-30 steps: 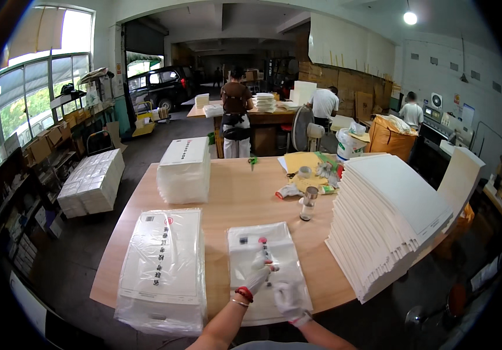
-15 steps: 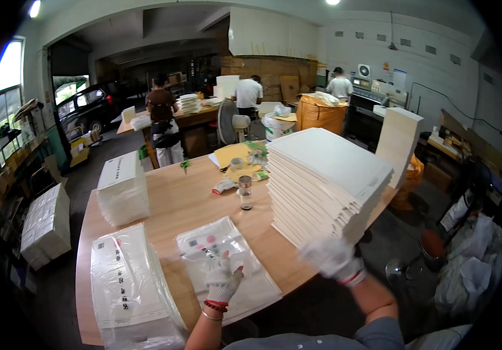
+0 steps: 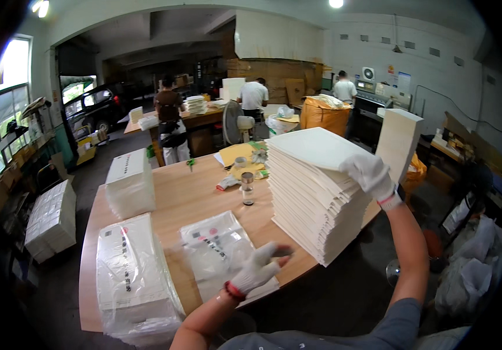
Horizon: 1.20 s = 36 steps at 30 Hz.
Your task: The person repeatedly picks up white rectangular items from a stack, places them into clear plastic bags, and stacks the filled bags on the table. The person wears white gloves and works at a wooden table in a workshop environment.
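A tall stack of white paper folders [image 3: 315, 204] stands on the right part of the table, its layers slightly staggered. My right hand [image 3: 370, 177], in a white glove, is closed on the near right corner of the top folder [image 3: 312, 146], which bends up a little. Its fingertips are partly hidden. My left hand [image 3: 256, 269], in a glove with bare fingertips, hovers over the near edge of some clear printed plastic bags [image 3: 216, 245]; its fingers are apart with nothing in them. Left of these lies a pile of plastic-wrapped white packs [image 3: 128, 274].
Another wrapped pile [image 3: 129, 184] stands at the table's far left. A glass jar [image 3: 247, 189], yellow paper [image 3: 236, 154] and green-handled scissors [image 3: 190, 163] lie farther back. A tall white block [image 3: 399, 143] rises behind the stack. Three people work beyond, near a fan [image 3: 231, 122].
My right hand has risen from the stack's near lower side to its top corner and taken hold of the top folder. My left hand has moved right, off the bags' middle.
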Each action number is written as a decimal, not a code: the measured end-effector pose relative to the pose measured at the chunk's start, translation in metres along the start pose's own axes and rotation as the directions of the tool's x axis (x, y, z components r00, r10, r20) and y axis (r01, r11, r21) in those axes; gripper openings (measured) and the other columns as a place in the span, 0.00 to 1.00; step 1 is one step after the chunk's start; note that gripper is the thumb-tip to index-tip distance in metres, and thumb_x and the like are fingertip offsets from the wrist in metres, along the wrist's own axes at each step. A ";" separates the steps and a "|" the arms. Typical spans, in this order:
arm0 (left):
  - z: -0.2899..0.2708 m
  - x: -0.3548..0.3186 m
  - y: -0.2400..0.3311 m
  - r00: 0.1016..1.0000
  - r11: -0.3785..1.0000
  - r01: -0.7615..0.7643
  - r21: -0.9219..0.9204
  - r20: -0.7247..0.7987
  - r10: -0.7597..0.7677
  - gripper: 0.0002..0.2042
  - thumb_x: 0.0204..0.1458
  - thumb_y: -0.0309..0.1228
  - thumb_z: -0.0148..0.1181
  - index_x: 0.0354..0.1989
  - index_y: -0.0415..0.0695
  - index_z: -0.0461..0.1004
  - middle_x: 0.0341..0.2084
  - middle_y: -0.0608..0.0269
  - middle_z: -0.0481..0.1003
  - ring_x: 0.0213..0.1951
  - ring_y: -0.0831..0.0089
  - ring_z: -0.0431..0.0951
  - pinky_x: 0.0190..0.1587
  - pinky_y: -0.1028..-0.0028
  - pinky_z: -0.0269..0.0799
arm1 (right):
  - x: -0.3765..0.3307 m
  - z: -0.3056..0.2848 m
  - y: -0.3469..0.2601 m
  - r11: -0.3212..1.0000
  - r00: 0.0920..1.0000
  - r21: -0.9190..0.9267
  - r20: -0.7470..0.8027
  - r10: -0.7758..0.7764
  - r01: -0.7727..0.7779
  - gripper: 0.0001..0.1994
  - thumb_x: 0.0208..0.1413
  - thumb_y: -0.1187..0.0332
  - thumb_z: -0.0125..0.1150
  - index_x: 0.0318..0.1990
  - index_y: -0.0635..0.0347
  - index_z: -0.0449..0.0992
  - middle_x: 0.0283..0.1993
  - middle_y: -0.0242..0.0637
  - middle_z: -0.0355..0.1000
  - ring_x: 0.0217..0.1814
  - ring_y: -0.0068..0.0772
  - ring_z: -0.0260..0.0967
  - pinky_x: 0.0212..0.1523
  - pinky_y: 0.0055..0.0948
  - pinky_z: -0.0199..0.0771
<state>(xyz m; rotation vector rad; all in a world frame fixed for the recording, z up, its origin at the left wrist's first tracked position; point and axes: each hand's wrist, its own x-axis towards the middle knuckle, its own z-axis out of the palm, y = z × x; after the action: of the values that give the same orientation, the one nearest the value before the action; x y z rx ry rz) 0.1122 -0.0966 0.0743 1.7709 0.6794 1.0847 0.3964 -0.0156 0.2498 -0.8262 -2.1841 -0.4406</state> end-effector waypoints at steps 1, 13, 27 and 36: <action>0.008 0.010 0.008 0.999 0.923 0.044 -0.383 0.041 -0.030 0.25 0.51 0.33 0.56 0.57 0.41 0.57 0.49 0.52 0.66 0.49 0.65 0.69 0.53 0.67 0.64 | -0.015 0.010 -0.015 0.997 0.998 0.041 -0.016 -0.061 0.061 0.09 0.53 0.62 0.54 0.32 0.56 0.76 0.31 0.33 0.73 0.31 0.37 0.71 0.31 0.33 0.71; 0.001 -0.031 0.082 0.955 0.862 0.266 -0.432 -0.003 -0.297 0.27 0.40 0.18 0.51 0.54 0.33 0.60 0.41 0.57 0.70 0.45 0.68 0.69 0.48 0.73 0.65 | -0.130 -0.013 -0.049 0.162 0.698 0.757 0.468 0.541 -0.633 0.10 0.59 0.66 0.46 0.39 0.60 0.73 0.34 0.34 0.72 0.39 0.30 0.70 0.36 0.26 0.73; -0.018 -0.065 -0.059 0.821 0.245 0.384 0.890 -0.451 0.349 0.22 0.41 0.33 0.56 0.48 0.43 0.67 0.40 0.48 0.72 0.43 0.54 0.72 0.45 0.59 0.66 | -0.232 0.147 -0.180 0.566 0.687 0.544 0.027 0.726 -0.619 0.20 0.50 0.63 0.60 0.46 0.68 0.67 0.38 0.44 0.71 0.35 0.39 0.71 0.37 0.34 0.71; -0.079 -0.044 -0.184 0.818 0.929 0.292 0.226 -0.562 -0.120 0.17 0.46 0.31 0.55 0.47 0.44 0.67 0.28 0.62 0.72 0.35 0.68 0.72 0.36 0.66 0.68 | -0.224 0.202 -0.170 0.885 0.708 0.132 0.657 0.259 -0.446 0.16 0.47 0.54 0.56 0.37 0.55 0.73 0.40 0.44 0.72 0.39 0.47 0.71 0.33 0.41 0.72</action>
<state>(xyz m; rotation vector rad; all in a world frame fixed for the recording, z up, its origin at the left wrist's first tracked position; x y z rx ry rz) 0.0229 -0.0207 -0.0941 1.5801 1.4253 1.3959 0.2905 -0.1268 -0.0604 -1.3378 -2.4972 0.4117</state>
